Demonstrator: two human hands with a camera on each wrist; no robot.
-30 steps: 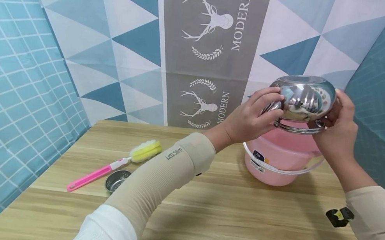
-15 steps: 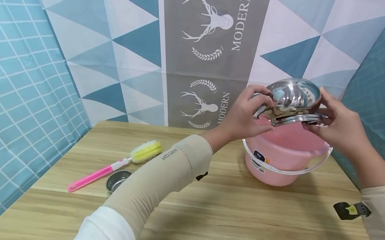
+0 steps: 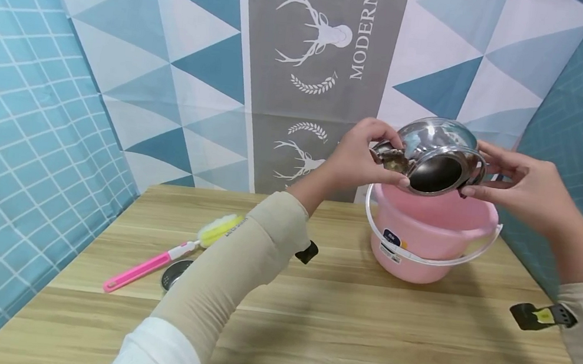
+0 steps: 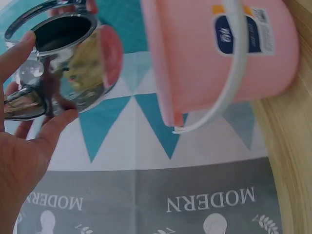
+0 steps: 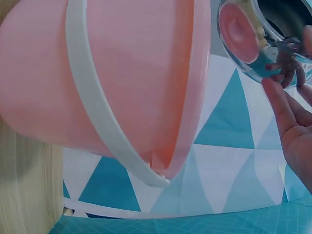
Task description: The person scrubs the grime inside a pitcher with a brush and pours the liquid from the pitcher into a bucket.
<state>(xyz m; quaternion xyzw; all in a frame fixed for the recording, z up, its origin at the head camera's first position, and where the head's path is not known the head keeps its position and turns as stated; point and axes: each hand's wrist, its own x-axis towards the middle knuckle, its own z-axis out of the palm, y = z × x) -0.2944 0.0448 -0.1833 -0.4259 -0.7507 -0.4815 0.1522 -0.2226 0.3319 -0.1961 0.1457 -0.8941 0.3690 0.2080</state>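
Both hands hold a shiny metal teapot above the pink bucket. The pot is tipped on its side, its dark round mouth facing the head camera. On the left, my left hand grips the pot near its spout, thumb close to the rim. My right hand pinches the opposite side, by the ring-like metal handle around the mouth. In the left wrist view the teapot shows its open mouth and the pink bucket mirrored in its wall. Part of the teapot leaves the right wrist view.
A pink-handled brush with a yellow and white sponge head lies at the table's left. Beside it sits a small perforated metal strainer, partly behind the left sleeve. The bucket's white handle hangs down at its front. Patterned sheets line the walls.
The teapot has turned from bottom up to lying on its side, bringing its mouth into view. Both hands have shifted slightly left and changed their hold around it.
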